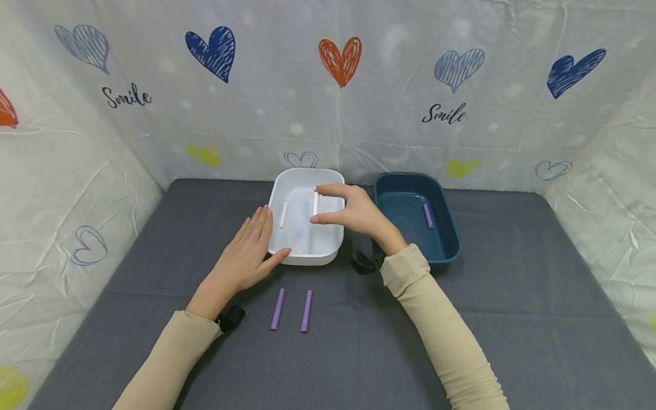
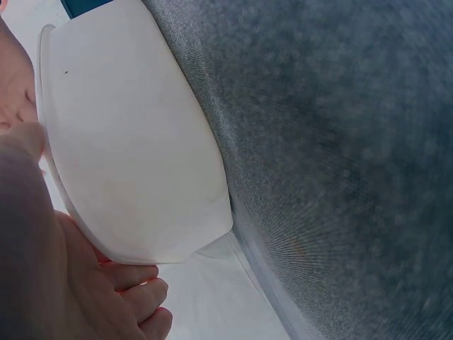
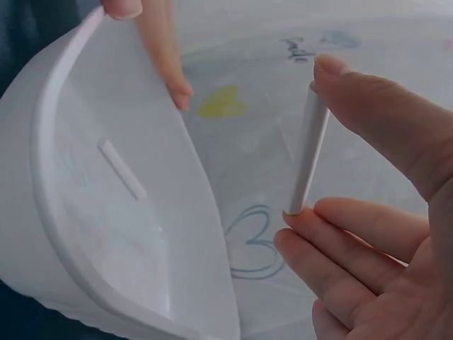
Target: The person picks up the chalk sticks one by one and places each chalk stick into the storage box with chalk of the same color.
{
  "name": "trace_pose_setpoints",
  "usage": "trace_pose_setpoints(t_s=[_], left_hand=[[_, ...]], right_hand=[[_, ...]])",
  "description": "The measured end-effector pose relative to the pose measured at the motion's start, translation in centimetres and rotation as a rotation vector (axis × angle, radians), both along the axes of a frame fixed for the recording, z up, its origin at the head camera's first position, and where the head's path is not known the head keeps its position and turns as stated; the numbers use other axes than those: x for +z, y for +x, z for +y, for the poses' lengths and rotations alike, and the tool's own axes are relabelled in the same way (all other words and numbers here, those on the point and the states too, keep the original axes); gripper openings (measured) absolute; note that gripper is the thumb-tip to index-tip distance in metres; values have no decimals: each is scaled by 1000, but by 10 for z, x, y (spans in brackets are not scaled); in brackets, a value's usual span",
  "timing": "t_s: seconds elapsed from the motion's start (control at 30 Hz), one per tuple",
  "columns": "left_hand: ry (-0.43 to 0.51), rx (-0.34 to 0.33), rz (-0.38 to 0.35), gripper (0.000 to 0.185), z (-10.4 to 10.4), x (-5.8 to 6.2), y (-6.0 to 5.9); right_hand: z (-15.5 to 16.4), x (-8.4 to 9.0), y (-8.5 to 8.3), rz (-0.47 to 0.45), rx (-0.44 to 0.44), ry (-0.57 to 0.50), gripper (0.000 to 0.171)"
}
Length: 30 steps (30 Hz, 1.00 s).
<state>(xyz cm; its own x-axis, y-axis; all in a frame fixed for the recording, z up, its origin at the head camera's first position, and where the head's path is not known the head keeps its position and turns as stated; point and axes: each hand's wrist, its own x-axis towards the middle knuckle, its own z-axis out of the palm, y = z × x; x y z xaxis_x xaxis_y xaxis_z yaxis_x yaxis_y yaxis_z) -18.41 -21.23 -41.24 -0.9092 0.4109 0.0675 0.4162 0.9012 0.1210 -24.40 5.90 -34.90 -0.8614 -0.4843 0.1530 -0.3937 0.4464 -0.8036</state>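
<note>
A grey tabletop (image 1: 512,296) fills the lower view, walled on three sides by a white cloth printed with hearts (image 1: 410,85); the cloth meets the far edge just behind the two tubs, and the widest open stretches lie to the far left, the far right and along the near edge.

There are two tubs. The white tub (image 1: 328,250) stands at the middle of the far edge, and the dark blue tub (image 1: 451,239) stands just beside it to the right, their rims nearly touching.

Two hands work at the white tub. The left hand (image 1: 246,256) lies flat against its left wall with fingers straight and together, the thumb reaching along the near wall. The right hand (image 1: 359,213) hovers over the right part of the same tub; its fingers (image 3: 368,92) and thumb are clamped on the two ends of a white stick (image 1: 315,203), which stands upright above the tub floor.

There are five sticks, two white and three purple. The second white stick (image 1: 283,214) lies on the floor of the white tub. One purple stick (image 1: 427,216) lies inside the blue tub. Two purple sticks (image 1: 292,310) lie side by side, apart, on the tabletop in front of the white tub, between the two forearms.
</note>
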Motion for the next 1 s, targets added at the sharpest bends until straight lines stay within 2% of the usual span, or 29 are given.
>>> trace_pose_setpoints(t_s=[0.33,0.63,1.0], left_hand=[[8,-6,10,93,0,0,-1],[13,0,-2,93,-1,0,1],[18,-4,1,92,0,1,1]], right_hand=[[-16,-21,-19,-139,-10,-134,65],[-25,-30,-37,-315,-42,-228,65],[-32,-30,-55,-355,-91,-238,69]])
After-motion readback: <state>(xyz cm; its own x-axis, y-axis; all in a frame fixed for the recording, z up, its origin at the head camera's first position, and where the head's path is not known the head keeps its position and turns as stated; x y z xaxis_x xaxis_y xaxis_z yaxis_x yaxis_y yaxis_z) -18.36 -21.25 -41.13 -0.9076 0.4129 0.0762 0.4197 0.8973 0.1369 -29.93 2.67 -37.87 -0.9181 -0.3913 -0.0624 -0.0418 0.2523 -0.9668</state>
